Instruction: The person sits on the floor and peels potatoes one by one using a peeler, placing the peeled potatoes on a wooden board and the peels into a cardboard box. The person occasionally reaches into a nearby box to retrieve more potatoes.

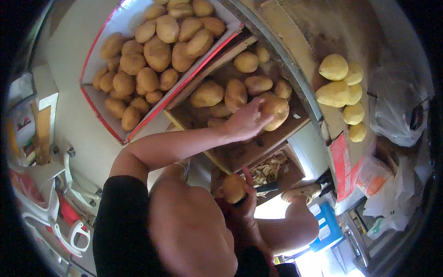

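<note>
My left hand (247,119) reaches over a brown box (228,159) and grips a large unpeeled potato (277,111) at its right side. Several other unpeeled potatoes (236,94) lie in that box around the hand. Lower down, between my knees, my right hand (247,200) holds another potato (233,188) against its fingers. A dark tool (267,187) sticks out to the right of this hand; its handle is mostly hidden, so its kind is unclear. Just beyond lies a smaller box (294,166) with potato peelings (271,168) in it.
A white, red-edged carton (104,119) full of unpeeled potatoes stands at upper left. Several peeled potatoes (334,93) rest on cardboard (325,128) to the right, beyond a metal edge (294,65). Plastic bags (398,121) lie farther right. A blue plastic stool (325,226) stands lower right.
</note>
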`<state>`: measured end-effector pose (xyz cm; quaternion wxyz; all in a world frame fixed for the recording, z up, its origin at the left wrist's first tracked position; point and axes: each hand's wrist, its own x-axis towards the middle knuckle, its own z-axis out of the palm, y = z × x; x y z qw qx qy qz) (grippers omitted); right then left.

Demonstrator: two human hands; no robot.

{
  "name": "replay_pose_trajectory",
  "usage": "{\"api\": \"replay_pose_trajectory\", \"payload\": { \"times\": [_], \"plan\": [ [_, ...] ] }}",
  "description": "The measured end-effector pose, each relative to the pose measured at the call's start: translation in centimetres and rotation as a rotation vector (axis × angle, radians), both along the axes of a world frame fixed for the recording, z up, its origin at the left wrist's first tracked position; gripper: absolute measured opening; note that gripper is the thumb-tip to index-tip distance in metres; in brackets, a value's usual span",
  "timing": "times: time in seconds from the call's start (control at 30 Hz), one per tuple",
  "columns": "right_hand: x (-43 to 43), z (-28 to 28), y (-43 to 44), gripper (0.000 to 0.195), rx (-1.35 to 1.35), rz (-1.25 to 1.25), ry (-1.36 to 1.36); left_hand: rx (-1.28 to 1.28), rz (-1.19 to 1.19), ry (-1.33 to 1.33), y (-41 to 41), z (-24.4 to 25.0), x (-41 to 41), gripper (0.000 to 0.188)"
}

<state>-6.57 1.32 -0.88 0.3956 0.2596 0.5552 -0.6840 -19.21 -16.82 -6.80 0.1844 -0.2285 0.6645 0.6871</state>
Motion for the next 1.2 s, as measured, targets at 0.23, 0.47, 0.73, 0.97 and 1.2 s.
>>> {"api": "replay_pose_trajectory", "payload": {
  "times": [0.23,0.47,0.73,0.97,1.2],
  "plan": [
    [-2.0,2.4,-1.5,0.07,-0.118,-0.27,-0.268,-0.427,0.271,0.486,-6.5,-1.2,1.9,0.029],
    [-1.7,1.5,-1.0,0.071,-0.131,-0.232,-0.279,-1.203,0.587,0.4,-21.3,-4.4,-0.6,0.038],
    [-1.6,0.8,-0.9,0.072,0.005,-0.089,-0.211,-1.52,0.463,0.101,-29.6,-8.2,-9.5,0.075],
    [-3.1,2.0,-3.2,0.071,-0.059,-0.246,-0.34,-1.396,0.132,-0.1,-32.0,-6.3,-11.6,0.087],
    [-2.8,0.4,-1.5,0.065,0.002,-0.039,-0.111,-1.401,0.167,0.006,-31.8,-6.5,-10.3,0.083]
  ]
}}
